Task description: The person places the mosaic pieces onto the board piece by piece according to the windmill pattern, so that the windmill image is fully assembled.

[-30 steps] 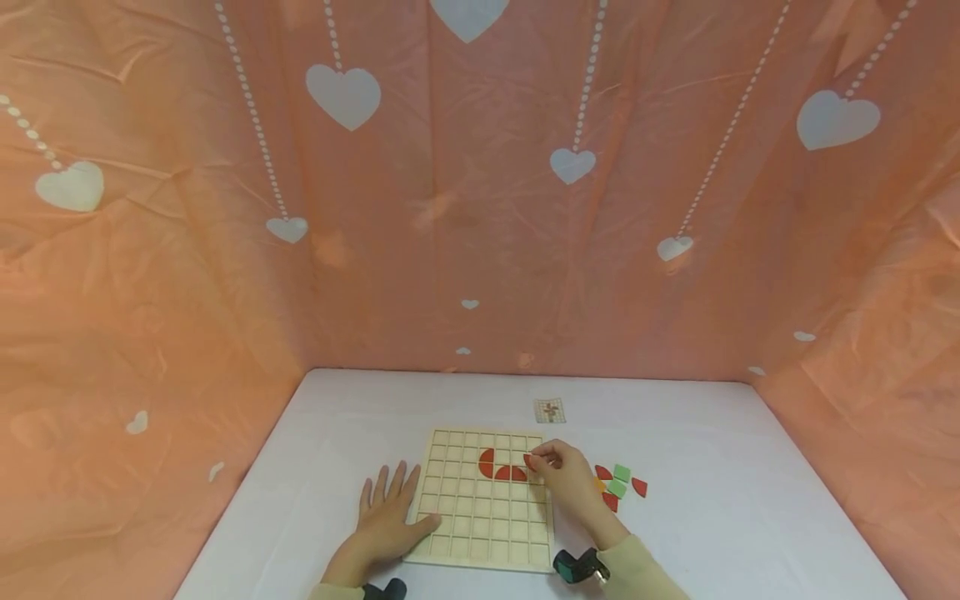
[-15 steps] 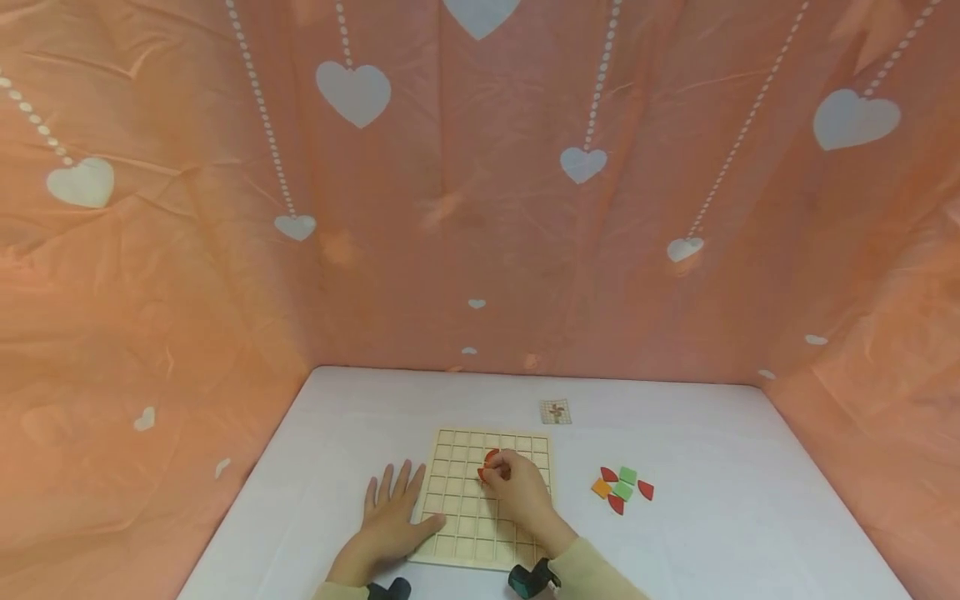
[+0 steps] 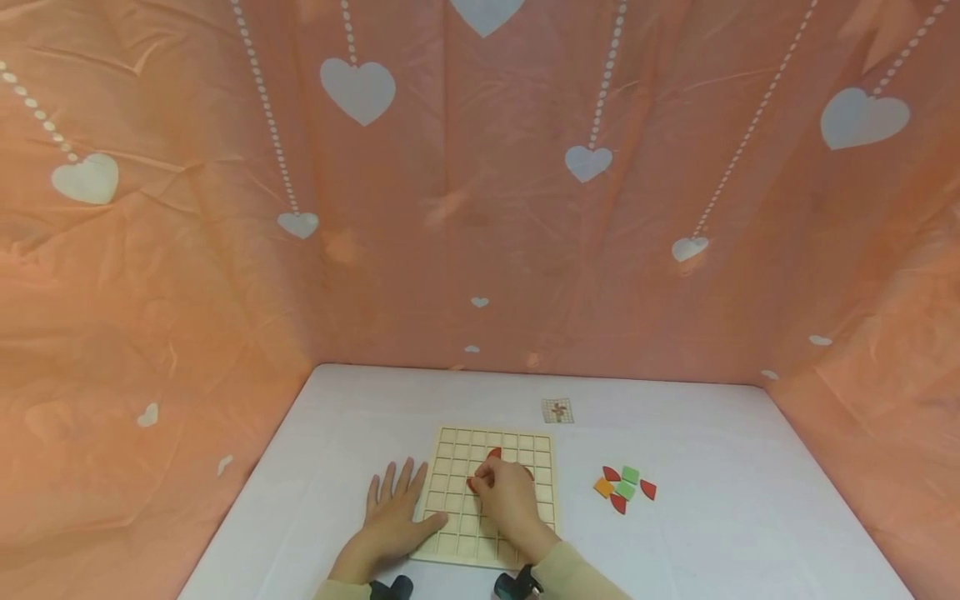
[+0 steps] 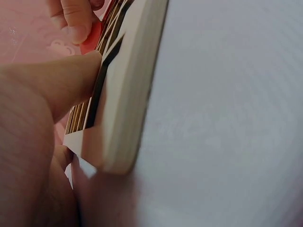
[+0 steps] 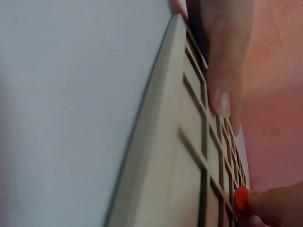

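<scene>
Near the bottom centre of the head view, the right hand (image 3: 512, 497) pinches a red piece (image 3: 471, 484) over the middle of the board (image 3: 465, 547). Likely light, stiff and smooth, it should be easiest to hold by its edges. To the left, the left hand (image 3: 392, 523) lies spread, thumb on the board's left edge. Farther right are loose pieces (image 3: 624, 490); above them and leftward, a card (image 3: 558, 411). Compared with half a second ago, the pinched piece sits lower and farther left; the left hand stays put.
</scene>
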### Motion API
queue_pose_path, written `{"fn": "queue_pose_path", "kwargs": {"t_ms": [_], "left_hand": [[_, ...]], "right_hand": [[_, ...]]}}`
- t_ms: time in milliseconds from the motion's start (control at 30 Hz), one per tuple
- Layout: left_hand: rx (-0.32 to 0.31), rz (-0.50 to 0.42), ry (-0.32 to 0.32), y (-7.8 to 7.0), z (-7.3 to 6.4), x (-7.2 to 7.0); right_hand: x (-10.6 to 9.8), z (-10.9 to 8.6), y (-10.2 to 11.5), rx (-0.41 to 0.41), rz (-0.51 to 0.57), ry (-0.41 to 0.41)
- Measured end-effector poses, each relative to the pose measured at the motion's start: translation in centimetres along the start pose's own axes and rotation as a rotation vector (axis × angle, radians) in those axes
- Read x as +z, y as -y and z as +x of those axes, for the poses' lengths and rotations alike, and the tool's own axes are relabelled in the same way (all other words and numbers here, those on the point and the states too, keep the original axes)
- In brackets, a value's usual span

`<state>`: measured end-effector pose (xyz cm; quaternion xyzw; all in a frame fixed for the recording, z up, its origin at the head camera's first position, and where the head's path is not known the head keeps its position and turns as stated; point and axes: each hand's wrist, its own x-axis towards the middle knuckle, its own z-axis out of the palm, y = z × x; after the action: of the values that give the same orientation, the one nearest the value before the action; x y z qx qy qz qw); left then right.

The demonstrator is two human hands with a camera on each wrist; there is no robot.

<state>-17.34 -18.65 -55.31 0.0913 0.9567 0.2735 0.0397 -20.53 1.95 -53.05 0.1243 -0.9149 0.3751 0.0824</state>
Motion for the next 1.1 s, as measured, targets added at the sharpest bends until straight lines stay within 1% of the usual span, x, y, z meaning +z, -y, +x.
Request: {"fn": "queue_pose_path", "kwargs": {"t_ms": [133, 200, 400, 600, 833, 1033, 1100], "left_hand": [[-0.024, 0.018, 0.028, -0.29, 0.05, -0.20], [-0.030, 0.020, 0.032, -0.45, 0.04, -0.36], [-0.028, 0.020, 0.024, -0.70, -0.06, -0.67], [-0.021, 0.004, 0.015, -0.63, -0.05, -0.56], [-0.009, 0.011, 0.000, -0.20, -0.02, -0.18], [-0.023, 0.004, 0.020, -0.50, 0.04, -0.43], [-0.024, 0.001, 0.018, -0.50, 0.06, -0.40]], "right_hand": [[0.14, -0.01, -0.15, -0.003, -0.036, -0.009], [0.16, -0.02, -0.20, -0.008, -0.043, -0.004], [0.11, -0.01, -0.20, -0.018, -0.036, 0.017], [0.12, -0.05, -0.18, -0.023, -0.040, 0.033], [0.33, 0.10, 0.08, -0.003, -0.069, 0.005], [0.50, 0.20, 0.07, 0.018, -0.099, -0.015], [0.54, 0.24, 0.11, 0.025, -0.109, -0.017]]}}
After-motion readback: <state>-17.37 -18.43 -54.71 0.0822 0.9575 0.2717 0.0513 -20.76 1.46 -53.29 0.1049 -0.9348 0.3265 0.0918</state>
